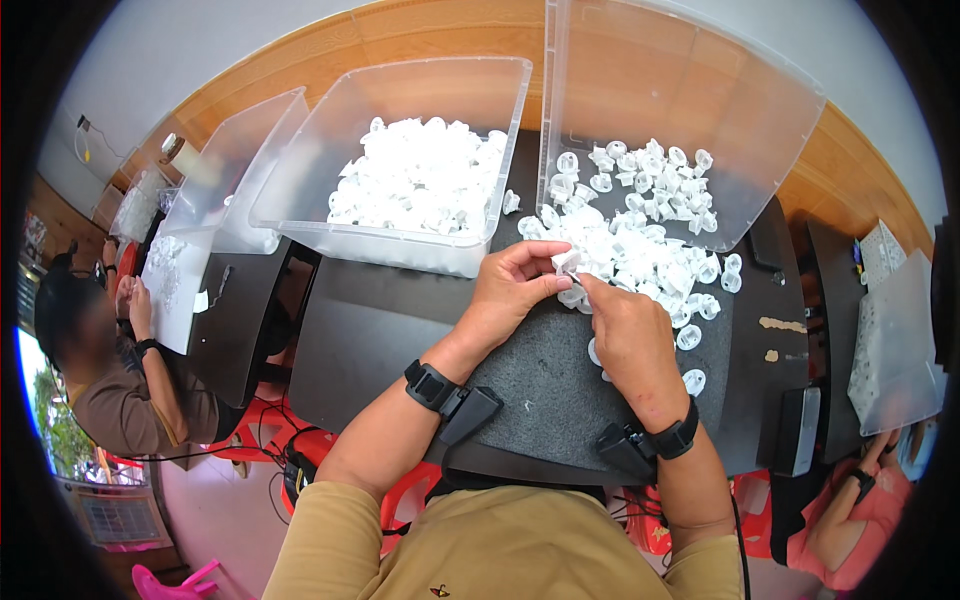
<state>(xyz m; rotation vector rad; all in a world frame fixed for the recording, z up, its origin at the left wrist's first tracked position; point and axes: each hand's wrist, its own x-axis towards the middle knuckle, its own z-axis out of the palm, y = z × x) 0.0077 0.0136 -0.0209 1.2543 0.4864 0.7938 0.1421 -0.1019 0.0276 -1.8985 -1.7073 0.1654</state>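
My left hand [507,290] pinches a small white plastic part [566,262] between thumb and fingertips, above the near edge of a loose pile. My right hand [632,335] is closed, its fingertips pressed up against that part. What the right fingers grip, if anything, is too small and hidden to name. Around and behind both hands spreads the pile of similar white plastic parts [640,255], round-ended with little stems. Several lie scattered by my right hand, among them a white part [694,381] near the wrist. Below the hands is a dark grey felt mat [530,385].
A clear bin [390,240] heaped with white parts stands at the back left. Another clear bin [690,60] lies tipped behind the pile, its opening toward me. A dark box [797,430] sits at the table's right edge. Other people work at tables on both sides.
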